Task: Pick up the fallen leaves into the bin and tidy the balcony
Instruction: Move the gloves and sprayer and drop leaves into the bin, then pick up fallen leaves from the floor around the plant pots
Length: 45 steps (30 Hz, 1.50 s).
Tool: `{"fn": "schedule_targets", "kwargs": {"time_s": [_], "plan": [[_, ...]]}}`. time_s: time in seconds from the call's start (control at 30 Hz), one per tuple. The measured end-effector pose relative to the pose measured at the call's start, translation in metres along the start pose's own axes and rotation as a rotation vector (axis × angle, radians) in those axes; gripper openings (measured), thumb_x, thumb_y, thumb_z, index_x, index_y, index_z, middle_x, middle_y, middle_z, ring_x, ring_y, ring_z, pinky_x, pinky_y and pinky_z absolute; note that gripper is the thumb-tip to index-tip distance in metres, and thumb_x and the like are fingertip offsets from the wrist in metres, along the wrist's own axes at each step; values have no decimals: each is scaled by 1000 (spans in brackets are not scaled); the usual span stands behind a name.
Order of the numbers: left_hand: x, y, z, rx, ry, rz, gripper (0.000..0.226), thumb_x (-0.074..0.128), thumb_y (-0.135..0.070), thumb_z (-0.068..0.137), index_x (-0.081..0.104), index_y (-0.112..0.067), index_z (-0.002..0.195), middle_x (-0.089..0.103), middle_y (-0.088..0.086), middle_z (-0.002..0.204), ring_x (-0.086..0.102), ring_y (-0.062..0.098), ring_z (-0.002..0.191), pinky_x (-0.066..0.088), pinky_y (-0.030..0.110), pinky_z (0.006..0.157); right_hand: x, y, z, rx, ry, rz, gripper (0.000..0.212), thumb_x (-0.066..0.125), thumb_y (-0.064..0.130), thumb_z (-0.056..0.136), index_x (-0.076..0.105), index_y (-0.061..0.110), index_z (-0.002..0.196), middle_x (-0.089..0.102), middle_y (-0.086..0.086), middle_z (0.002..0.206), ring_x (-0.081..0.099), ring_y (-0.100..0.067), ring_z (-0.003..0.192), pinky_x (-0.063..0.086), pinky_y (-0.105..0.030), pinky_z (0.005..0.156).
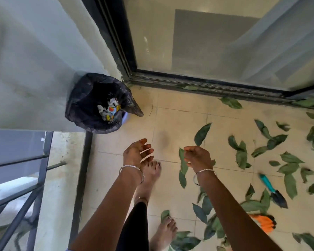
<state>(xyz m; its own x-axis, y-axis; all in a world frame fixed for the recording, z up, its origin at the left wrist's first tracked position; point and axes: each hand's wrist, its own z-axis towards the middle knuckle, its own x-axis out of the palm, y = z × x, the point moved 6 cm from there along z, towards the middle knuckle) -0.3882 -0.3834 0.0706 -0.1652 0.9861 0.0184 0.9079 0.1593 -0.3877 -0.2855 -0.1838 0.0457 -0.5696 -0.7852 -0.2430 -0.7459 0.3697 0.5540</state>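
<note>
The bin [98, 104] stands in the corner with some scraps [108, 110] inside, and the leaves [241, 153] lie spread on the floor [179, 124] to the right of the bin. The left hand [137, 151] hangs near the bin, palm up, its grip apart and holding nothing. The right hand [198, 157] is further right of the bin, fingers curled just beside one leaf [183, 160] — I cannot tell if its grip is on that leaf — and a trowel [272, 189] and a glove [265, 223] lie among the leaves.

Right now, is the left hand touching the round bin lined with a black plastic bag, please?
Apart: the head view shows bare floor tile between the left hand and the bin.
</note>
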Motion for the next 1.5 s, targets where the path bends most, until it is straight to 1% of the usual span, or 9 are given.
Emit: {"fn": "schedule_targets", "kwargs": {"time_s": [0.13,0.33,0.63,0.73,0.9,1.1,1.2,1.33,1.5], "plan": [[17,-2,74,25,36,53,19,50,-14,97,68,-11,102,66,7,88,65,22,79,55,37,77,39,-6,86,-257,-23,-300,18,73,6,80,71,24,77,69,4,76,64,-15,69,53,-30,74],[37,21,175,-15,108,14,17,52,-20,96,68,-13,100,65,5,92,64,20,81,53,35,77,112,-13,214,-526,64,-573,10,70,12,86,71,16,95,68,7,83,65,-14,78,46,-21,73],[44,39,260,-88,132,-184,18,54,-25,94,69,-16,99,67,2,89,63,18,83,51,32,73,190,12,292,-958,125,-808,54,52,-10,84,63,22,127,62,-5,116,59,-24,105,50,-34,94],[51,30,279,-80,153,-224,16,57,-25,92,69,-16,97,67,1,88,62,18,84,50,32,73,204,24,310,-1064,137,-896,51,59,-10,83,65,20,124,61,-6,110,58,-27,101,51,-36,90],[56,25,301,-38,166,-254,13,57,-24,90,67,-17,88,65,-1,79,61,15,76,48,30,69,213,39,320,-1216,126,-1090,16,68,13,86,69,24,97,53,3,90,53,-20,91,37,-26,64],[57,34,300,-16,175,-199,15,55,-22,91,67,-16,84,63,-1,74,58,15,70,47,30,67,218,42,312,-1322,154,-1322,17,61,7,89,62,21,100,54,1,99,48,-17,96,37,-27,64],[52,33,302,5,154,-213,15,54,-22,92,66,-15,85,62,-1,76,57,15,70,47,29,67,221,35,304,-1327,78,-1428,35,56,-6,84,55,9,116,53,-9,118,50,-25,110,42,-33,77],[52,43,305,-20,159,-273,19,53,-27,93,66,-14,87,62,0,80,57,15,71,46,30,66,219,25,299,-1295,-69,-1634,45,60,9,82,50,6,126,52,-11,127,46,-27,117,35,-42,93],[67,43,308,57,257,-294,31,54,-37,96,66,-10,106,67,9,109,64,24,97,52,37,85,185,35,288,-1128,-61,-1193,24,57,13,86,56,19,110,55,-1,113,44,-22,111,31,-40,87]]}}
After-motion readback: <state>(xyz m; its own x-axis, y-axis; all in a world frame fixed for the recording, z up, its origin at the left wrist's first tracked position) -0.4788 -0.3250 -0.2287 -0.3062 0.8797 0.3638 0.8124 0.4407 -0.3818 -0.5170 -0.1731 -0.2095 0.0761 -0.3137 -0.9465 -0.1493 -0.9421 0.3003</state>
